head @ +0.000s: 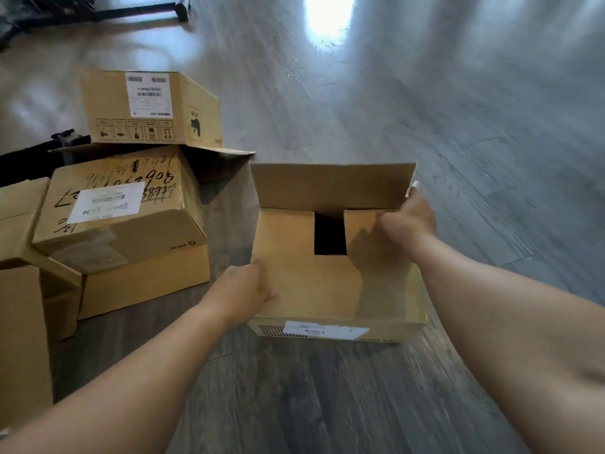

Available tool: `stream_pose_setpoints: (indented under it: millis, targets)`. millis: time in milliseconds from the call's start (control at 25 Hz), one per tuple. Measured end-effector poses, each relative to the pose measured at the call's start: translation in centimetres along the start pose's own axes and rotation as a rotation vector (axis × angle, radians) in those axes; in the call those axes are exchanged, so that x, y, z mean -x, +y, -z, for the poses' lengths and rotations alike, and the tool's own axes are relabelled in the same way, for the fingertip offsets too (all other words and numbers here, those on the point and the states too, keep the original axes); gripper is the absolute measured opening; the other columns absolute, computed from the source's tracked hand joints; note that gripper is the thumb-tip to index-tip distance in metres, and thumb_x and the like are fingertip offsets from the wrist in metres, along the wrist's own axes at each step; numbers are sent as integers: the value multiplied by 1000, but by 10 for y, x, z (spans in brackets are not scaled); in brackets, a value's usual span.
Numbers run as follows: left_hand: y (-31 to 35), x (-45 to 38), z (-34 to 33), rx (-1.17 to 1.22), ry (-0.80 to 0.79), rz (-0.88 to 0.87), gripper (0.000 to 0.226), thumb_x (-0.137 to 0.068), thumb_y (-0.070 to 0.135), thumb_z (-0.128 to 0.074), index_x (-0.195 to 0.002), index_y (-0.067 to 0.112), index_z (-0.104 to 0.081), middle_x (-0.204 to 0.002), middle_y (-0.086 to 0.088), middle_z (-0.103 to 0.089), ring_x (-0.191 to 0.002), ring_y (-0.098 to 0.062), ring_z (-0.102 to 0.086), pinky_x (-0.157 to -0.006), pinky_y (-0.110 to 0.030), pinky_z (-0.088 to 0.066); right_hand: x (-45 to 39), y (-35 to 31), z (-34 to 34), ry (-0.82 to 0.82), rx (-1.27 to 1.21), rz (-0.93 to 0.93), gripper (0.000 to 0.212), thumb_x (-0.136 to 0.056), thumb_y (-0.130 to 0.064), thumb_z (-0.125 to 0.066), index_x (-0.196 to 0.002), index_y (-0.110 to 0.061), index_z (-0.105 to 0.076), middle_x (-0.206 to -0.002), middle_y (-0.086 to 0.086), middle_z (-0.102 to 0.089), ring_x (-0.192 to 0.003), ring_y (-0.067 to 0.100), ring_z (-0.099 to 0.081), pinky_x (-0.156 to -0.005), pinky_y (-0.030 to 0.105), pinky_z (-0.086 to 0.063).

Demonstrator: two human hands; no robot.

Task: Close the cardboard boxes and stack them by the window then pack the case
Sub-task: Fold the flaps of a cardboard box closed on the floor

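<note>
A brown cardboard box (314, 290) stands on the floor in front of me. Its near flap and two side flaps lie folded in, leaving a dark gap in the middle. Its far flap (330, 185) stands upright. My left hand (244, 290) grips the left edge of the near flap. My right hand (409, 217) holds the right end of the far flap, fingers curled around its edge. A white label (325, 329) is on the box's front side.
Several other cardboard boxes lie piled to the left: one with handwriting and a label (121, 208), one behind it with printed symbols (147, 106), and open ones at the far left (23, 290). A black stand (108, 11) lies at the top left. Wood floor (474, 126) stretches to the right.
</note>
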State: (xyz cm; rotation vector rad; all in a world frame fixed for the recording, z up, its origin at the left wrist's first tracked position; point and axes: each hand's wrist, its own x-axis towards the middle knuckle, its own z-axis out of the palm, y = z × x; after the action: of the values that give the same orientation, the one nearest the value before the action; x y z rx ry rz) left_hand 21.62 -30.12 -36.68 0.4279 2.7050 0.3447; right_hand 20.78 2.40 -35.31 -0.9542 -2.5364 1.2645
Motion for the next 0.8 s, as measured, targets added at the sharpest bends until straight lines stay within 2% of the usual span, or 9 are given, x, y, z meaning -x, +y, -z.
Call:
stream_pose_setpoints:
  millis: [40,120,200,320,440,520,560,680,800]
  targets:
    - [3,-1,0,-7,10,6,33,-92,47,-61,-110,21,-50,-93,-2,-64,-76,-16,-52,-62,-30,-43,6,2,5,-13,-54,25,75,-76,-21,-67,-146,-28,-40,-123,-1,-66,-112,24,-62,-92,35,-51]
    - [6,-1,1,26,24,35,29,-90,46,-64,-105,23,-52,-92,0,-63,-80,-19,-56,-68,-34,-49,20,9,18,-24,-134,95,62,-80,-21,-66,-137,-38,-49,-122,-4,-67,-109,18,-65,-94,38,-53]
    - [8,3,2,123,30,75,31,-88,43,-69,-108,23,-56,-97,0,-64,-86,-19,-60,-75,-36,-54,34,22,30,-48,-128,129,52,-79,-18,-69,-127,-35,-58,-123,-4,-66,-106,20,-66,-93,44,-55]
    - [12,6,1,247,90,136,43,-82,37,-77,-112,17,-54,-106,-5,-65,-93,-22,-61,-77,-36,-53,56,47,41,-163,46,131,59,-79,-24,-73,-135,-30,-59,-129,-4,-64,-114,24,-62,-97,42,-52]
    - [17,5,0,292,160,93,73,-83,32,-77,-139,16,-34,-125,-9,-59,-108,-27,-57,-88,-38,-50,72,66,31,-213,251,152,65,-88,-35,-69,-149,-28,-46,-138,4,-60,-121,27,-57,-99,37,-45]
    - [20,1,0,355,116,70,92,-88,28,-70,-156,28,-9,-142,-10,-46,-124,-29,-50,-100,-40,-44,76,69,16,-197,326,177,63,-97,-33,-58,-155,-22,-35,-147,10,-49,-127,31,-52,-100,37,-41]
    - [21,-4,0,361,82,81,92,-90,27,-67,-158,29,-5,-146,-11,-42,-128,-29,-47,-102,-40,-41,76,69,8,-194,356,181,61,-101,-31,-51,-157,-19,-30,-149,12,-43,-127,33,-50,-100,38,-41]
    - [25,-17,1,342,42,116,73,-89,23,-66,-152,19,-30,-142,-10,-47,-114,-22,-47,-91,-33,-41,76,64,-6,-182,410,144,59,-103,-33,-41,-158,-21,-25,-146,18,-37,-121,39,-51,-99,44,-44]
    - [24,-20,1,409,111,145,64,-82,16,-69,-142,18,-48,-109,8,-56,-97,-15,-48,-70,-18,-38,70,54,-9,-166,456,126,58,-98,-43,-50,-152,-23,-38,-132,18,-49,-116,39,-54,-90,42,-46]
